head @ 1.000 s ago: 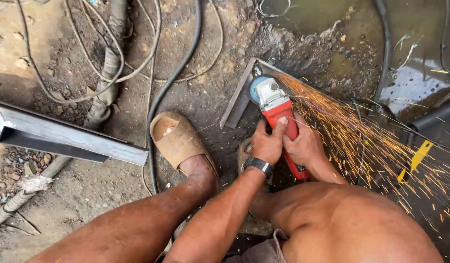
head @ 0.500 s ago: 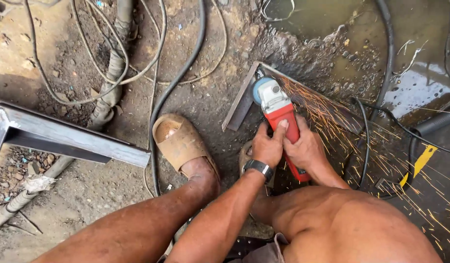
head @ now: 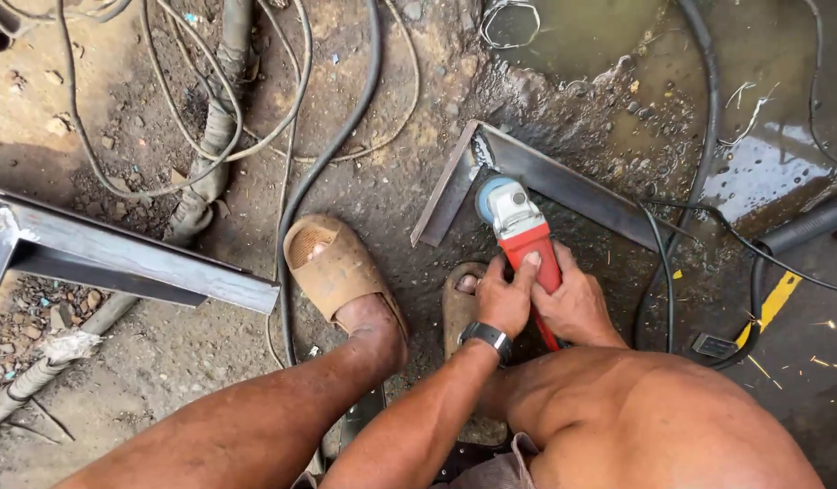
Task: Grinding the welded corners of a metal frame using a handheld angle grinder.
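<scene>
Both my hands grip a red angle grinder (head: 527,240) with a grey-and-blue head. My left hand (head: 502,297), with a black wristwatch, wraps the body from the left. On the right, my right hand (head: 577,303) holds the rear handle. The grinder's disc sits at the inner corner of a steel angle-iron frame (head: 563,186) lying on the dirt ground. Only a few stray sparks (head: 821,324) show at the far right. My feet in tan sandals (head: 332,267) rest just left of and below the frame.
A second steel angle frame (head: 129,258) juts in from the left. Black cables (head: 323,163) and a wrapped hose (head: 210,172) cross the dirt. A muddy puddle (head: 608,36) lies at the top right. A dark pipe (head: 808,226) and the grinder's cord (head: 658,272) lie to the right.
The thick shower of sparks streaming right from the grinder has died away to a few specks. Both hands keep their grip on the grinder at the frame's corner.
</scene>
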